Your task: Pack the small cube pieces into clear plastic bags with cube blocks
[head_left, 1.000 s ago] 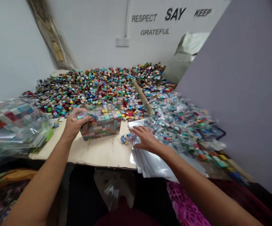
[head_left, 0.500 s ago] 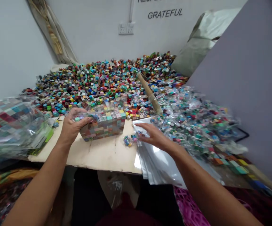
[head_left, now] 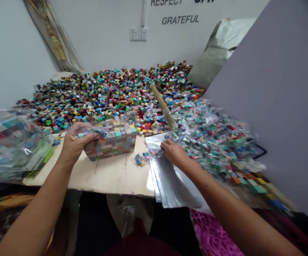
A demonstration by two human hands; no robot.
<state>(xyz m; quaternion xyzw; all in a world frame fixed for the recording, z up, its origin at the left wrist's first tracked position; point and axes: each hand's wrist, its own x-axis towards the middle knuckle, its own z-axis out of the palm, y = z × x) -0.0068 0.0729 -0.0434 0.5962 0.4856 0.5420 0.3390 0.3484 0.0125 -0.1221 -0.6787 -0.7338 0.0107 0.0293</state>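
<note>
A block of packed multicoloured cubes in a clear bag stands on the pale board. My left hand grips its left end, thumb on top, by small wrapped pieces. My right hand has its fingers drawn together at the upper part of a stack of clear plastic bags; what its fingertips hold, if anything, is hidden. Small wrapped packets lie between the block and my right hand.
Loose coloured cubes are heaped along the wall. A wooden stick lies on them. Many small wrapped packets spread at right. Bagged cube blocks sit at left, near a grey partition opposite.
My right hand's fingers, spread before, have closed at the bag stack. My left hand still holds the block. The whole view has shifted slightly.
</note>
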